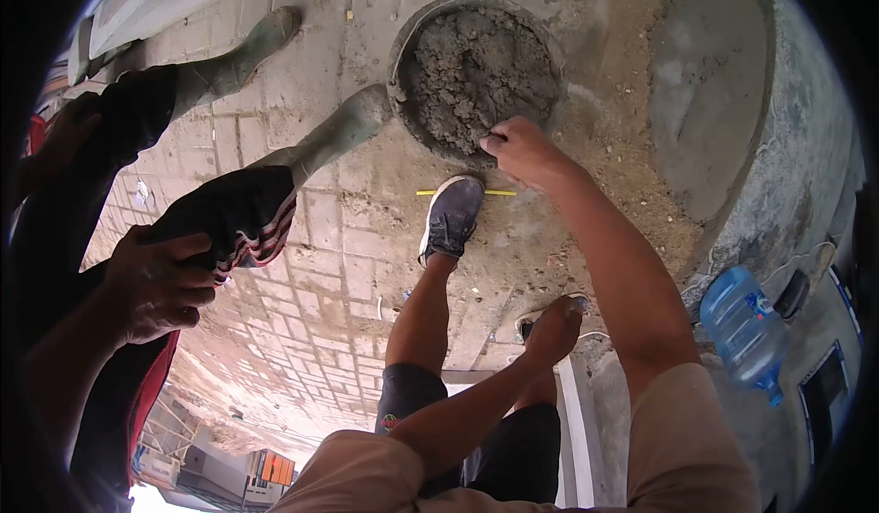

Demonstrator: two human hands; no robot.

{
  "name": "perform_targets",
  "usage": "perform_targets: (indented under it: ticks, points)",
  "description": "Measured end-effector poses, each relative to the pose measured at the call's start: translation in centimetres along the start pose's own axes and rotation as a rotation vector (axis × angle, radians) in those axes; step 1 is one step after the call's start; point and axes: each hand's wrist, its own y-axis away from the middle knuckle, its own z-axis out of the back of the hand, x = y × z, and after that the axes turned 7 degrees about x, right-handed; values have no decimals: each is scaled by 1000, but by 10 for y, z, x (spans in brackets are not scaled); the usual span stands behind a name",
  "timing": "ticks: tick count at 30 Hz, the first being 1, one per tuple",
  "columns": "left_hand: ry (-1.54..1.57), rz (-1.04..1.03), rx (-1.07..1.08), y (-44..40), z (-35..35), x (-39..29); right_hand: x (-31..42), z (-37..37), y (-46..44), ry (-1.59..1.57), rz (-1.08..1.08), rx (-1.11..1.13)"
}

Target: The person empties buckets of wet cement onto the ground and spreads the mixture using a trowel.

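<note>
A round bucket (pixel 396 64) full of lumpy grey wet mortar (pixel 481 73) stands on the paving at the top middle. My right hand (pixel 524 151) is at its near right edge, fingers closed in a pinch at the mortar; what they hold is too small to make out. Lower down, in front of my body, my left hand (pixel 554 330) is closed, fingertips pointing up and right; anything inside it is hidden.
Another person in green boots (pixel 343 128) stands at the left, a hand (pixel 160 284) by the knee. My shoe (pixel 453 215) is below the bucket, beside a yellow strip (pixel 499 192). A blue water bottle (pixel 742 325) lies right, below smooth wet cement (pixel 710 82).
</note>
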Motion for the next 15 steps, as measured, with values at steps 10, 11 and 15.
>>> perform_targets:
  ticks: [10,11,15]
  points:
    - [-51,54,-2,10,5,-9,-53,-12,27,-496,115,92]
    - [-60,60,4,8,4,-5,-56,-15,34,-548,118,63]
    - [-85,122,-10,4,-6,6,-80,-26,70,-721,207,16]
